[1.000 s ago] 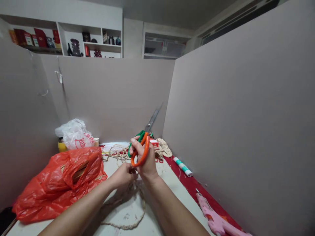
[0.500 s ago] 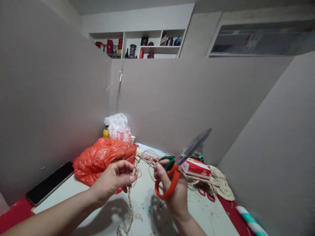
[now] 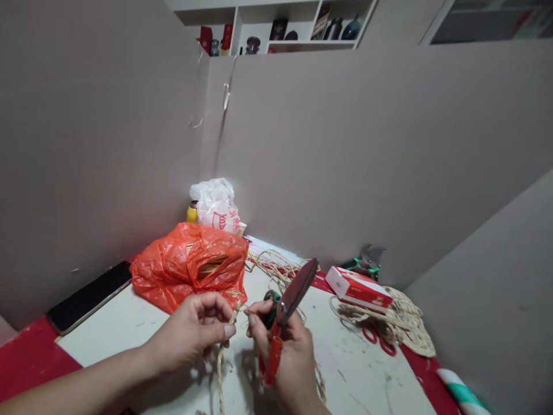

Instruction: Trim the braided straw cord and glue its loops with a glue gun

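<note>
My left hand (image 3: pixel 194 325) pinches a braided straw cord (image 3: pixel 220 369) between thumb and fingers, and the cord hangs down over the white board. In my right hand (image 3: pixel 289 351) is a pair of scissors (image 3: pixel 298 291) with orange and green handles, blades pointing up and to the right. The right thumb and fingertips also pinch a thin loose strand at the cord's upper end, close to the left fingertips. An orange plastic bag (image 3: pixel 173 268) with straw strips inside lies just behind my left hand.
A phone (image 3: pixel 90 297) lies at the left. On the right are a red and white box (image 3: pixel 360 287), woven straw pieces (image 3: pixel 410 323), red-handled scissors (image 3: pixel 380 341) and green-handled pliers (image 3: pixel 367 262). A white plastic bag (image 3: pixel 216 202) stands at the back; grey partitions (image 3: pixel 345 150) enclose the white board (image 3: pixel 345 369).
The view has tipped down and shifted left. My right hand has moved close to my left, taking hold of the loose strand, and the scissors have turned more upright.
</note>
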Demonstrator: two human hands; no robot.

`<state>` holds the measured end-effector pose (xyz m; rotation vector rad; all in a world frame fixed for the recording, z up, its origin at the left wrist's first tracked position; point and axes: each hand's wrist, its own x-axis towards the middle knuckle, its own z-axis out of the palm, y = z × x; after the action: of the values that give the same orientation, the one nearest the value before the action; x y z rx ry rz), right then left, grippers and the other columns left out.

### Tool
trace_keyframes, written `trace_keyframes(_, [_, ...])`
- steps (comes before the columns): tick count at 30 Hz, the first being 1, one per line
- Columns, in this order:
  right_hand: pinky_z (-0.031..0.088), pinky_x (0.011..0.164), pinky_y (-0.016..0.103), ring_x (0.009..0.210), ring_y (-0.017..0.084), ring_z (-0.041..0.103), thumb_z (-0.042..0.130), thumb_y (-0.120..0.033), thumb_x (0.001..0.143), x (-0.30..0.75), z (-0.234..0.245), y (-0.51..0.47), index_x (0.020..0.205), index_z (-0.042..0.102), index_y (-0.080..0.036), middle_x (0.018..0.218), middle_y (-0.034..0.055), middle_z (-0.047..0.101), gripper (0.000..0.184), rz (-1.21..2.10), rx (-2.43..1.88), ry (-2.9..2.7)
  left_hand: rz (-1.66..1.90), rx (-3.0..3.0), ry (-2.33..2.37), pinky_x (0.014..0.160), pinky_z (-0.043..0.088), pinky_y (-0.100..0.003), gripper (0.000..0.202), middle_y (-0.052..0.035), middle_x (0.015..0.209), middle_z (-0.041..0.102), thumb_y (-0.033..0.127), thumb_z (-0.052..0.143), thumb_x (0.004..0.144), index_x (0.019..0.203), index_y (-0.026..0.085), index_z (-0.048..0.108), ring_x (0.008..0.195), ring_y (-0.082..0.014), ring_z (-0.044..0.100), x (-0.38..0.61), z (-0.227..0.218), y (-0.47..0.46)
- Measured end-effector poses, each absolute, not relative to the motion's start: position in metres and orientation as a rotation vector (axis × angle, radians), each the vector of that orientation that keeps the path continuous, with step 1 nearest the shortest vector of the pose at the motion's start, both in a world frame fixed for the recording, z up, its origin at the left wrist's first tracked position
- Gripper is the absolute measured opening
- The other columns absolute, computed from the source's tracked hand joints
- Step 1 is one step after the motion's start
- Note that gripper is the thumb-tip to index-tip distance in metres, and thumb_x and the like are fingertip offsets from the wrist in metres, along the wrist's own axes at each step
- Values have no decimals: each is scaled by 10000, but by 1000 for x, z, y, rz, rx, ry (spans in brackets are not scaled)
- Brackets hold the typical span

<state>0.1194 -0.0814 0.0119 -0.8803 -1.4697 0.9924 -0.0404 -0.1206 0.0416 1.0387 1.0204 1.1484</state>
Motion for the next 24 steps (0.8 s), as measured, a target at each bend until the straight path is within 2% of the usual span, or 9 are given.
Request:
trace_keyframes(4, [454,561,241,579,131,547,661,-362,775,121,7,-76,846,542,-206,703,-2,598,209,1009,-944,-1467,1120,910,913,404,423,-162,216,-68,785,683,236,710,716,807,152,533,587,-129,628,-45,37,-118])
trace_keyframes(6, [437,524,232,547,125,533,676,-388,758,122,4,-72,837,529,-208,664,-10,589,246,1014,-996,-1426,1133,852,883,410,442,-167,244,-83,815,694,221,710,713,865,152,532,607,-147,653,-46,36,-115])
trace_keyframes(9, [398,463,217,507,118,512,691,-421,739,124,-1,-65,838,516,-213,614,-25,569,289,1026,-1067,-1363,1163,780,884,405,454,-170,290,-60,749,691,255,710,722,938,152,545,531,-126,634,-47,36,-112])
trace_keyframes(16, [366,421,212,456,106,460,687,-443,733,128,-2,-59,844,505,-216,583,-39,545,310,1036,-1113,-1347,1232,795,947,353,402,-139,237,-5,612,634,341,691,751,837,137,605,420,-77,562,-51,41,-111])
trace_keyframes(24, [408,533,214,559,109,451,617,-311,777,120,-6,-62,780,519,-198,652,-31,508,149,934,-980,-1557,1264,830,1044,326,297,-127,212,1,680,659,341,667,775,848,173,560,346,-34,460,-60,36,-109])
